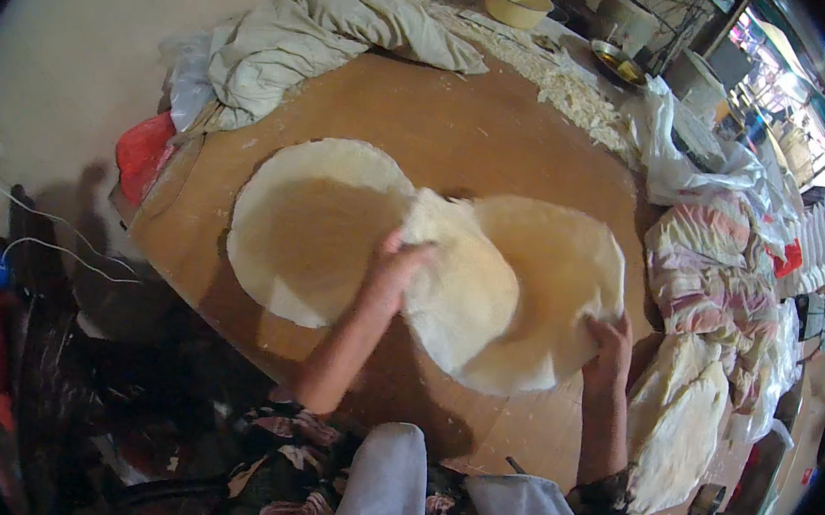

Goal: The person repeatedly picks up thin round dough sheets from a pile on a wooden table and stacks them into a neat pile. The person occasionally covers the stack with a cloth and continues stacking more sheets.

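A thin, round dough sheet (565,243) spreads between my two hands, slightly right of centre. Its left part is a paler, lifted or folded flap (461,293). My left hand (392,270) grips the left edge of this flap. At the sheet's right edge, my right hand (611,342) pinches the rim, and the dough puckers there. A second round dough sheet (286,244) lies flat on the brown wooden board (516,133) to the left. The flap touches or overlaps its right edge; I cannot tell which.
Crumpled beige cloth (275,54) lies along the back left edge. Dough scraps (572,97), a yellow bowl (516,3) and a metal pan (618,62) line the back. On the right are a patterned cloth bundle (706,266) and stacked dough pieces (673,428).
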The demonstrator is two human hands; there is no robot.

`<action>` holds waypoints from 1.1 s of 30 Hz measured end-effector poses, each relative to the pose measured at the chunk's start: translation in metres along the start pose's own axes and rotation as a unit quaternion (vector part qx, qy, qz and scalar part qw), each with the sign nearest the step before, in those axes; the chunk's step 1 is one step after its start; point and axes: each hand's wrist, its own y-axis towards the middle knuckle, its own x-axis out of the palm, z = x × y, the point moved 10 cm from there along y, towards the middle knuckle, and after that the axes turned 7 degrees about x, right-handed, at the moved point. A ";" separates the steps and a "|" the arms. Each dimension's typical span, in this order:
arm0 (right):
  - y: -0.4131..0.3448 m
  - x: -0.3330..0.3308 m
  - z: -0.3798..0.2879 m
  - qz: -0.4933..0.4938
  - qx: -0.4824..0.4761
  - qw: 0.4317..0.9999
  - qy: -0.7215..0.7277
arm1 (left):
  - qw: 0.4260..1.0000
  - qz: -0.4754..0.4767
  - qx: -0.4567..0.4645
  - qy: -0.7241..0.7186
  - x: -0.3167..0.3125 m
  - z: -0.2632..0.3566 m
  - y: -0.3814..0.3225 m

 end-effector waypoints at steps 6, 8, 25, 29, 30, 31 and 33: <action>0.033 0.168 -0.008 -0.205 -0.050 0.977 0.016 | 0.967 0.157 0.189 0.064 -0.110 0.161 -0.032; 0.051 0.207 0.029 -0.244 0.006 0.968 0.065 | 0.954 0.195 0.220 0.062 -0.157 0.173 -0.045; 0.108 0.228 0.219 -0.180 0.133 0.969 -0.103 | 0.907 0.318 0.136 0.239 -0.348 0.071 -0.051; 0.107 0.224 0.228 -0.178 0.130 0.968 -0.118 | 0.825 0.368 0.139 0.405 -0.331 0.103 -0.056; 0.107 0.227 0.227 -0.196 0.112 0.969 -0.101 | 0.790 0.389 0.123 0.457 -0.325 0.111 -0.060; 0.109 0.221 0.233 -0.178 0.124 0.969 -0.118 | 0.757 0.337 0.178 0.530 -0.298 0.125 -0.059; 0.111 0.216 0.238 -0.163 0.135 0.966 -0.146 | 0.699 0.194 0.234 0.648 -0.230 0.118 -0.059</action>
